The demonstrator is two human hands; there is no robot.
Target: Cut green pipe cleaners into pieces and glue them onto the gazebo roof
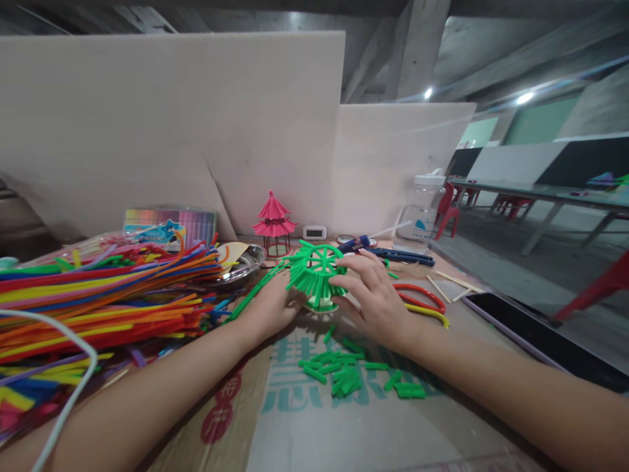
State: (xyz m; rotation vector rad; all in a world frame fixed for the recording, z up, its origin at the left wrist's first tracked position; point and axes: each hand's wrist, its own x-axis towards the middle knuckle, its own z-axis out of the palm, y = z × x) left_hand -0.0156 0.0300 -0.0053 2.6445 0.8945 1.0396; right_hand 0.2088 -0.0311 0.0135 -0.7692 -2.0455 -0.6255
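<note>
A green pipe-cleaner roof model (314,272), round with short strands hanging from its rim, stands on a cardboard sheet (314,419). My left hand (268,308) grips its left side from below, fingers curled under it. On the model's right rim, my right hand (371,288) pinches with bent fingers. Several short green cut pieces (351,377) lie scattered on the cardboard just in front of my hands. A long green strand runs from the model toward the left.
A big heap of coloured pipe cleaners (98,295) fills the left. Behind stand a pink pagoda model (274,226), a metal dish (240,265), a small timer (314,232), a plastic bottle (417,216) and a glue gun (393,252). A dark phone (535,331) lies on the right, near red and yellow strands (422,303).
</note>
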